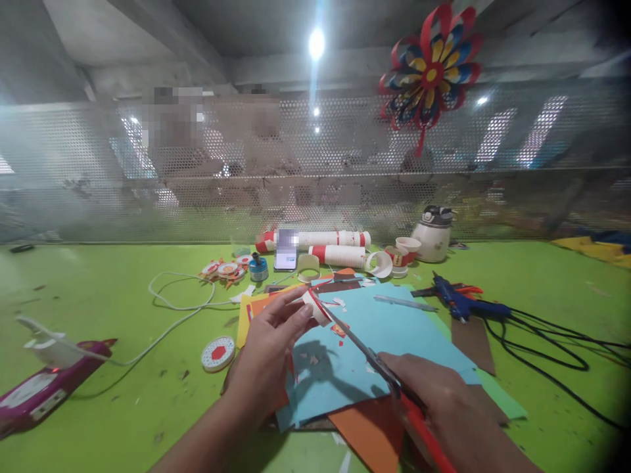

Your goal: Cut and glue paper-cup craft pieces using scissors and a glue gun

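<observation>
Between the thumb and fingers of my left hand is a small white paper cup piece with a red edge. My right hand grips a pair of scissors by its red handles. The blades point up and left, their tips at the cup piece. Below both hands lies a light blue paper sheet with small white and red scraps on it. A round white disc with a red centre rests left of my left hand.
Stacked paper cups, a phone and a blue ink bottle stand at the back. A blue glue gun with black cords lies right. A purple power strip and white cable are left. A mesh panel stands behind the table.
</observation>
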`<state>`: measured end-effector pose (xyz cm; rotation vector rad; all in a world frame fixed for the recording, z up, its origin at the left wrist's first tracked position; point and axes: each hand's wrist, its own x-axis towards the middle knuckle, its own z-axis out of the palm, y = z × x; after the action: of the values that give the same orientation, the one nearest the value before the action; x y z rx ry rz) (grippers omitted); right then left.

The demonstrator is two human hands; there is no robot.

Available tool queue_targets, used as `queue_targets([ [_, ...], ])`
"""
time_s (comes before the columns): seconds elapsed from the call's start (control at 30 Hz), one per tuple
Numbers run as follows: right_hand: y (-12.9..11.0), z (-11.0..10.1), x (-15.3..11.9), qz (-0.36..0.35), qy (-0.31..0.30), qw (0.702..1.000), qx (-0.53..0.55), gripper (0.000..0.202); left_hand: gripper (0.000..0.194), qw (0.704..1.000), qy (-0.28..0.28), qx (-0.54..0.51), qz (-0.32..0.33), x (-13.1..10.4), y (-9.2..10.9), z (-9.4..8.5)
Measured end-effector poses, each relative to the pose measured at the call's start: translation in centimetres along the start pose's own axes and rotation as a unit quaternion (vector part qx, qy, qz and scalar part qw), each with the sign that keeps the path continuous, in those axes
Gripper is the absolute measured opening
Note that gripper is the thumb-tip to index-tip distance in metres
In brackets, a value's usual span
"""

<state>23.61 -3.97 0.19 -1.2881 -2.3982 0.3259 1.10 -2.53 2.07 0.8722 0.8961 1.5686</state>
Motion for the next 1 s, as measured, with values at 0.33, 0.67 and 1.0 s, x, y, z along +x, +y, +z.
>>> queue_targets([
  [0.33,0.5,0.4,-0.1,0.036,-0.052,0.998,0.013,0.05,0.046,0.999,0.004,0.052,0.016,0.2,-0.1,-0.2],
  [0.67,-0.1,-0.2,-0.1,-0.004,0.006,1.0,-0.002,0.038,0.043,0.999,-0.009,0.039,0.008,-0.2,0.0,0.1],
  [1.0,-0.7,-0.3,-0.2,-0.003,0.067,0.997,-0.027,0.027,0.037,0.999,-0.023,0.042,-0.006,-0.2,0.0,-0.1],
])
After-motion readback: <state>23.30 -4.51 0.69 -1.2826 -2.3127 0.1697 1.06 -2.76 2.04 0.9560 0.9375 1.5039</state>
